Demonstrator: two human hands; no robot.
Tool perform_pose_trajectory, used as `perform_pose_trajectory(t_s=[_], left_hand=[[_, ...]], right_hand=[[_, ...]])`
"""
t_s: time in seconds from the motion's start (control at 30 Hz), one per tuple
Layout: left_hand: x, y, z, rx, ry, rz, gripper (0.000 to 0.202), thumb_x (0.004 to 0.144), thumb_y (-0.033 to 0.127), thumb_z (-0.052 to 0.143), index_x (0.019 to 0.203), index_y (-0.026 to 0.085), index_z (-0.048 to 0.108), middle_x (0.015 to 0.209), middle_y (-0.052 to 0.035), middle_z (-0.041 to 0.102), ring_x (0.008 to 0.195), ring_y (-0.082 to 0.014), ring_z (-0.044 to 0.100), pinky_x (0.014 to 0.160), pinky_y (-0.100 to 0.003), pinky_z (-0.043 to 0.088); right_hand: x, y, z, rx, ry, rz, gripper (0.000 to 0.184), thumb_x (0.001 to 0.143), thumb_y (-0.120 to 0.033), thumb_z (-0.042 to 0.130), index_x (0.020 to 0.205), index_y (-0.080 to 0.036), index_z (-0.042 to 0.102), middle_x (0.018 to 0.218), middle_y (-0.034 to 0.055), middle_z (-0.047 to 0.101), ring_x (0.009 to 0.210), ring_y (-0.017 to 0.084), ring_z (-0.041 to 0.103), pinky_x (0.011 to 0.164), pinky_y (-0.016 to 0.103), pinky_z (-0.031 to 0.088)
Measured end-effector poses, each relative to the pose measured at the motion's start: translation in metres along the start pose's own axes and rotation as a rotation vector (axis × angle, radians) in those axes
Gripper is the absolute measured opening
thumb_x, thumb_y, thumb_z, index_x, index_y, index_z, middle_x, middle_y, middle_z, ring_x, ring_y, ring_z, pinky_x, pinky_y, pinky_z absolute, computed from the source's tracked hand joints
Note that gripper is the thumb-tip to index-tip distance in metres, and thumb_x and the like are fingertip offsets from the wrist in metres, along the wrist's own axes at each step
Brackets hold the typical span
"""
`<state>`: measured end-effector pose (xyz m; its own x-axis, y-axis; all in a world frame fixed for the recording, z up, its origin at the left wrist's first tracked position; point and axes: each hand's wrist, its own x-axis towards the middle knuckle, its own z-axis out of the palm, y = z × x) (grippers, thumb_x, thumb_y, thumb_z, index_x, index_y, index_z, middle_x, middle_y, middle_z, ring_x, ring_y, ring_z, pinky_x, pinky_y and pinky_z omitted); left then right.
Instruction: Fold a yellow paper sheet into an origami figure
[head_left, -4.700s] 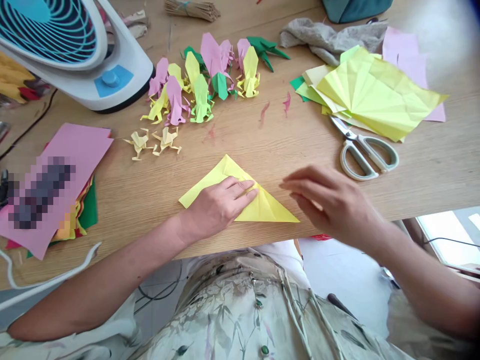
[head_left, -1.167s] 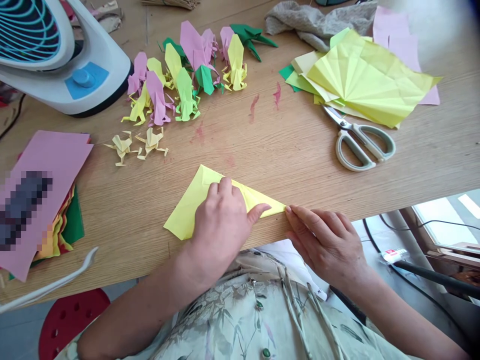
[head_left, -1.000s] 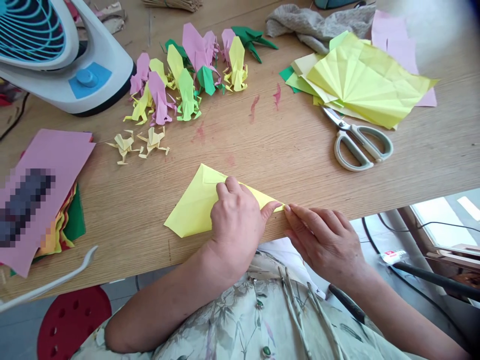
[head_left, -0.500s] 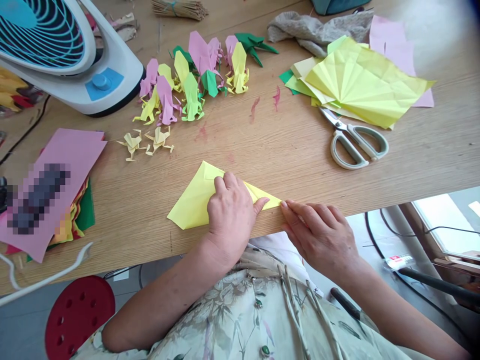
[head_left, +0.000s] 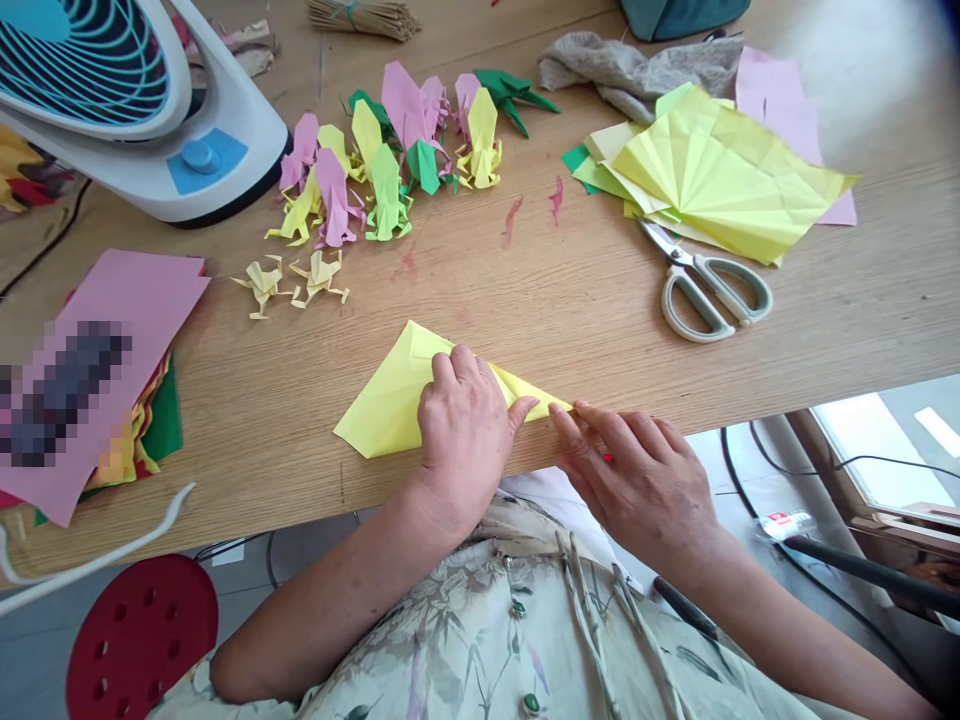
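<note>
A folded sheet of yellow paper point(head_left: 382, 400) lies at the table's front edge, narrowing to a thin point on the right. My left hand point(head_left: 466, 430) presses down on its middle, fingers curled and closed against the paper, thumb along the folded strip. At the sharp right tip, my right hand point(head_left: 634, 470) pinches the paper between thumb and fingers. Part of the sheet is hidden under my left hand.
Behind stand several folded paper figures point(head_left: 386, 190), with two small cream ones point(head_left: 321, 278) nearer. Scissors point(head_left: 716, 290) lie right, beside creased yellow paper point(head_left: 720, 180). A fan point(head_left: 217, 150) stands back left. Pink paper point(head_left: 142, 310) tops a stack at left. A red stool point(head_left: 142, 640) is below.
My right thumb has moved slightly left along the paper's tip. My left hand stays pressed in place. The whole view has shifted a little.
</note>
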<state>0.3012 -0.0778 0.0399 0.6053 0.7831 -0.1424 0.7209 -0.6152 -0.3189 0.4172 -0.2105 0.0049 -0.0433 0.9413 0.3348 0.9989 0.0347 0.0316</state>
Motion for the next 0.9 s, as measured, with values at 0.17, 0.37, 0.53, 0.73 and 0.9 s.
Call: perform_pose_trajectory(t_s=[0.17, 0.37, 0.53, 0.73, 0.9], left_hand=[[-0.001, -0.003, 0.002, -0.040, 0.025, -0.010, 0.062, 0.093, 0.068, 0.044, 0.105, 0.009, 0.060, 0.101, -0.0162, 0.058, 0.095, -0.0282, 0.054, 0.066, -0.031, 0.048], [0.003, -0.012, 0.003, -0.088, 0.047, -0.015, 0.049, 0.095, 0.058, 0.050, 0.106, 0.011, 0.057, 0.103, -0.0156, 0.057, 0.097, -0.0292, 0.056, 0.067, -0.032, 0.050], [0.004, -0.018, 0.003, -0.072, 0.065, 0.012, 0.035, 0.096, 0.049, 0.055, 0.111, 0.017, 0.056, 0.105, -0.0121, 0.058, 0.096, -0.0286, 0.058, 0.058, -0.030, 0.047], [-0.001, -0.028, 0.012, -0.071, 0.130, 0.101, 0.018, 0.100, 0.034, 0.050, 0.109, 0.022, 0.059, 0.106, -0.0099, 0.059, 0.092, -0.0254, 0.060, 0.056, -0.028, 0.044], [0.000, -0.039, 0.019, -0.079, 0.207, 0.203, 0.018, 0.100, 0.019, 0.045, 0.108, 0.020, 0.062, 0.115, -0.0079, 0.063, 0.087, -0.0213, 0.060, 0.060, -0.030, 0.045]], right_hand=[[-0.002, -0.001, 0.005, 0.007, 0.005, 0.016, 0.040, 0.097, -0.032, 0.058, 0.131, -0.012, 0.060, 0.112, 0.0113, 0.071, 0.086, 0.025, 0.053, 0.074, 0.039, 0.037], [-0.005, 0.000, 0.007, 0.031, 0.026, 0.040, 0.039, 0.096, -0.032, 0.060, 0.130, -0.013, 0.061, 0.113, 0.0113, 0.072, 0.087, 0.025, 0.053, 0.074, 0.039, 0.037], [-0.005, -0.002, 0.007, 0.045, 0.043, 0.057, 0.040, 0.096, -0.031, 0.061, 0.130, -0.010, 0.060, 0.113, 0.0120, 0.072, 0.089, 0.026, 0.055, 0.075, 0.039, 0.039], [0.004, 0.003, 0.006, 0.110, 0.042, -0.118, 0.018, 0.097, -0.014, 0.055, 0.108, -0.009, 0.068, 0.122, 0.0136, 0.070, 0.096, 0.023, 0.058, 0.077, 0.038, 0.042], [0.006, 0.012, 0.005, 0.104, -0.012, -0.224, 0.020, 0.095, -0.007, 0.050, 0.098, -0.011, 0.070, 0.124, 0.0164, 0.068, 0.091, 0.023, 0.058, 0.078, 0.038, 0.044]])
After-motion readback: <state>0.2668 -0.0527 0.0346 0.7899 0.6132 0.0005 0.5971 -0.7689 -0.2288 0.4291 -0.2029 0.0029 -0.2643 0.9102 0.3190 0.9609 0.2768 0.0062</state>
